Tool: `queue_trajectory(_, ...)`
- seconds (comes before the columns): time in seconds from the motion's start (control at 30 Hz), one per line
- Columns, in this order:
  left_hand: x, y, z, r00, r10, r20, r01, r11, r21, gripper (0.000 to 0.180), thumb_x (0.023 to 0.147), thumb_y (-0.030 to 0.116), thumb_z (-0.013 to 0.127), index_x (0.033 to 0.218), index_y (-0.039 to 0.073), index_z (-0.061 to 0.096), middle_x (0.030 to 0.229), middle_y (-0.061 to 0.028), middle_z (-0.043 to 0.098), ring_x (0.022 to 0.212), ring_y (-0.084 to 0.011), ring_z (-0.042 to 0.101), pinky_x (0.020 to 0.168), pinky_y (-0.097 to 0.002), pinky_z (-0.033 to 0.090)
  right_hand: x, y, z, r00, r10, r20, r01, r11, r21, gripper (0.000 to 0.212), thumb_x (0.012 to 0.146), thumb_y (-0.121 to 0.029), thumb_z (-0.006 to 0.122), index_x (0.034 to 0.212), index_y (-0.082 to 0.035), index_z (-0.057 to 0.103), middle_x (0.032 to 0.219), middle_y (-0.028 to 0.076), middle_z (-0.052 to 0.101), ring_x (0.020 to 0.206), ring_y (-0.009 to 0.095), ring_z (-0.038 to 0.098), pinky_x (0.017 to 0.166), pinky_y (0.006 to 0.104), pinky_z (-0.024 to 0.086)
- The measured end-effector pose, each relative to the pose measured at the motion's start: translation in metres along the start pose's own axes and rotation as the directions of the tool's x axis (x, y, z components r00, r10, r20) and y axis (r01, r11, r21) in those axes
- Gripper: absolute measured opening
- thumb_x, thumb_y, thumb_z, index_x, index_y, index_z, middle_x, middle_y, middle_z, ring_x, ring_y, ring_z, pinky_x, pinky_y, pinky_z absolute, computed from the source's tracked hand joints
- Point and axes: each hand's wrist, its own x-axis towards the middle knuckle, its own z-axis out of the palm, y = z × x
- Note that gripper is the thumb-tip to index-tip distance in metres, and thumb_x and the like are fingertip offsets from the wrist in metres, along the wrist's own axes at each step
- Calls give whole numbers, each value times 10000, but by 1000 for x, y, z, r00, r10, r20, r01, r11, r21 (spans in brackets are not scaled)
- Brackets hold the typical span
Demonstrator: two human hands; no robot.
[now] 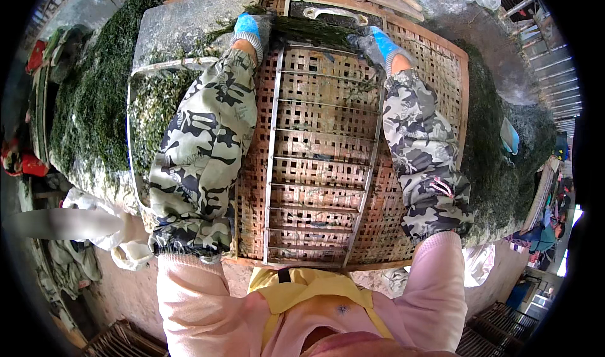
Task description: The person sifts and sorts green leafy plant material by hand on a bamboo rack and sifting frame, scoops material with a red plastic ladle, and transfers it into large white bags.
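Observation:
Dark green seaweed strands (312, 30) stretch sideways between my two gloved hands. My left hand (257, 28), in a blue and grey glove, is closed on the left end of the strands. My right hand (373, 45), in a matching glove, is closed at their right end, its fingertips partly hidden. Under the strands is the far end of a ladder-like metal frame (320, 130) with several crossbars. The frame lies on a woven slatted screen (252, 187) with a wooden border. Just beyond the strands sits a dark board with a pale metal handle (331, 13).
Seaweed heaps (94, 105) lie at the left, with more seaweed (482, 117) at the right. A grey sheet (183, 26) and a pale-rimmed frame (130, 124) lie left of the screen. Red items (28, 161) stand at the far left, white sacks (123, 234) below.

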Motion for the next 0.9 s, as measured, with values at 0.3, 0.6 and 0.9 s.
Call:
queue_trajectory(0.3,-55,-42,-63,840,-219,497,375,-428,-822,390,1033,215,440,1367,22,499,1232,-231,614,969,-319,690,797,-381,585,-78,-61,52,926,-342,160,242,214,-946,312,863,-286,684,990,-2,670,943,240,669,890,382,661,752,433,534)
queue_trajectory(0.6,-103,59,-66,917,-186,-352,-100,747,-657,362,867,156,636,1214,67,585,1198,-137,598,1077,-297,584,899,-416,469,-62,-47,43,949,-313,32,235,637,-734,338,873,-267,670,1118,-37,638,1128,157,666,1031,315,643,859,413,528)
queue_trajectory(0.9,-80,98,-9,930,45,-364,-125,972,-200,447,933,286,517,1337,96,523,1408,-135,491,1274,-374,460,1104,-498,317,-93,-46,-20,763,-586,274,625,777,-79,322,998,-108,486,1308,-53,551,1189,69,647,983,184,645,899,309,518)
